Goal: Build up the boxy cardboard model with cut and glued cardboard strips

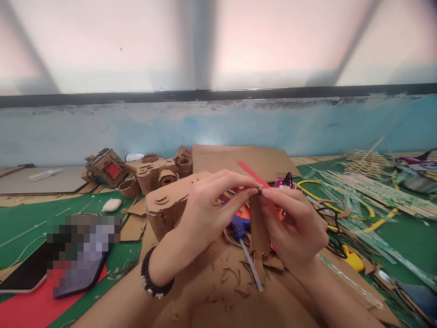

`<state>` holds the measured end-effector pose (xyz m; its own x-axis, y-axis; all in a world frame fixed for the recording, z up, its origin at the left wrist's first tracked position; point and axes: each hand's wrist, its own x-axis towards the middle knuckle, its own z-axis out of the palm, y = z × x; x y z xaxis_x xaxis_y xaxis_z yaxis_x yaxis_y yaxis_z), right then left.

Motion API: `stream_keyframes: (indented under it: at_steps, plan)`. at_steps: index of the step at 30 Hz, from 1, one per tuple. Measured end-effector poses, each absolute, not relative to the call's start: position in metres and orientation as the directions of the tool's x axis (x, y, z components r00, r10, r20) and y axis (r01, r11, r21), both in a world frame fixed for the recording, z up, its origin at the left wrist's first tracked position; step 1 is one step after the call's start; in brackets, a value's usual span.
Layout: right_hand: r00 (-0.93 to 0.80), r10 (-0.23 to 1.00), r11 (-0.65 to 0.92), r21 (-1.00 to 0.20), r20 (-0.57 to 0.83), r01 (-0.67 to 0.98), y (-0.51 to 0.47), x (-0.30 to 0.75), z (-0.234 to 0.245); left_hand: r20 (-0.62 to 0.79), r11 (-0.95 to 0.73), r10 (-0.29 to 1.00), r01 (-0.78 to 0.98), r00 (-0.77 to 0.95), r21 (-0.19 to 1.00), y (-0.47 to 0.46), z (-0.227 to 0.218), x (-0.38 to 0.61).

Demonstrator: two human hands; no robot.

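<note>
My left hand and my right hand meet near the middle of the view. Their fingertips pinch a small piece of cardboard between them; its exact shape is mostly covered by the fingers. A longer cardboard strip shows just below; I cannot tell whether the right fingers touch it. Behind the hands lies a blue and orange glue gun, partly hidden, with a translucent glue stick poking out toward me. Left of my left hand stands a cardboard camera body.
Finished-looking cardboard cameras stand at the back left. Two phones lie on red paper at left, by a white earbud case. Black-handled scissors, a yellow cable and wooden sticks fill the right. Cardboard scraps litter the front.
</note>
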<state>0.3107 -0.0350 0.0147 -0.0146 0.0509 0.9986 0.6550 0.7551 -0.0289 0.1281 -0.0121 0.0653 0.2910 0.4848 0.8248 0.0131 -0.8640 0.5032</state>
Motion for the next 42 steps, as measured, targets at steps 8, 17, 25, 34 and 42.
stream_keyframes:
  at_steps: [8, 17, 25, 34, 42]
  plan:
    - [0.005, 0.045, 0.748, -0.037, 0.999, 0.663, -0.035, 0.31, 0.015, 0.827, -0.869, 0.479, 0.023, 0.294, 0.495, -0.013, 0.066, 0.128]
    - [0.008, 0.065, 0.746, -0.053, 0.998, 0.664, -0.036, 0.309, 0.013, 0.813, -0.855, 0.499, 0.016, 0.299, 0.519, -0.013, 0.066, 0.129]
    - [-0.001, 0.048, 0.746, -0.035, 0.999, 0.665, -0.037, 0.308, 0.015, 0.797, -0.824, 0.524, -0.055, 0.301, 0.563, -0.013, 0.067, 0.126]
    - [-0.033, -0.005, 0.734, 0.026, 0.999, 0.679, -0.041, 0.285, 0.035, 0.763, -0.761, 0.626, -0.084, 0.161, 0.643, -0.029, 0.067, 0.113]
    - [-0.077, -0.105, 0.738, 0.13, 0.991, 0.662, -0.021, 0.265, 0.075, 0.832, -0.828, 0.555, -0.088, 0.011, 0.553, -0.02, 0.081, 0.106]
